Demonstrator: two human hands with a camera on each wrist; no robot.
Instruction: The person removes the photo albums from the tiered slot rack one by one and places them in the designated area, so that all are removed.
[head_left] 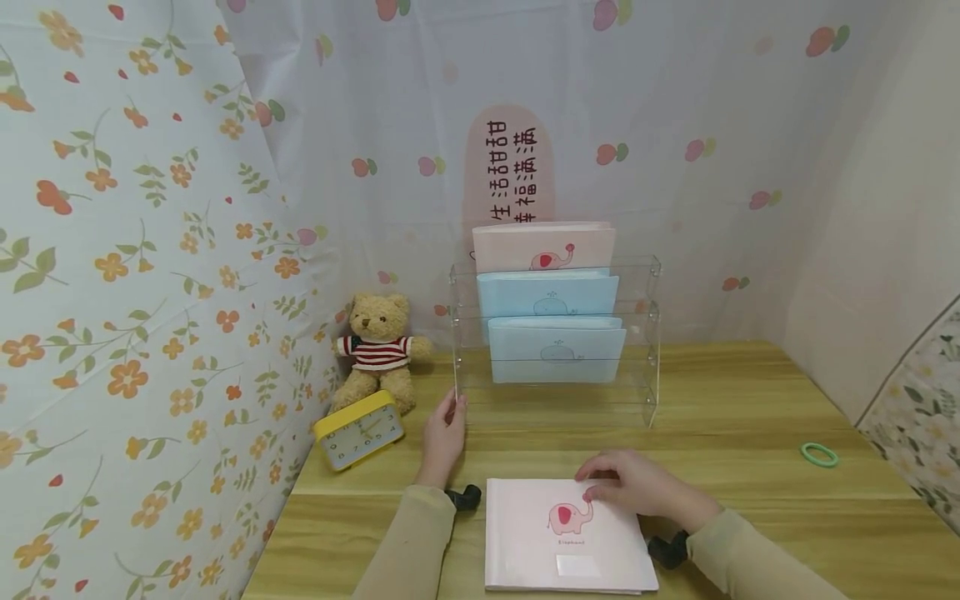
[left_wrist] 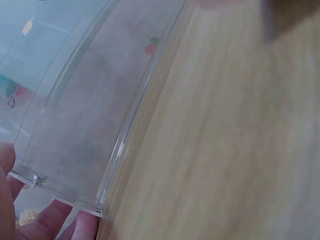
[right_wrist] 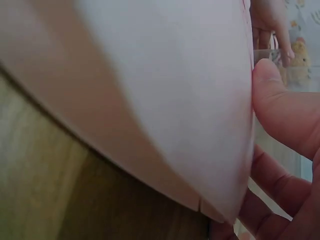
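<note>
A pink elephant notebook [head_left: 525, 521] lies on the table at the front. My right hand [head_left: 637, 485] grips its far right corner. In the right wrist view the thumb [right_wrist: 272, 85] presses against the cover and the other fingers are at the edge. A clear acrylic rack [head_left: 555, 408] stands behind, with one pink notebook [head_left: 510, 246] at the top and two blue whale notebooks below it, the front one [head_left: 517, 354] lowest. My left hand [head_left: 445, 433] holds the rack's left side panel near its base. In the left wrist view its fingers [left_wrist: 47, 220] wrap the panel's outer side.
Left of the rack a teddy bear [head_left: 371, 354] sits against the curtain, with a yellow alarm clock [head_left: 360, 429] in front of it. A green ring [head_left: 819, 454] lies on the wooden table [head_left: 735, 400] at the right. Patterned cloth hangs behind and to the left.
</note>
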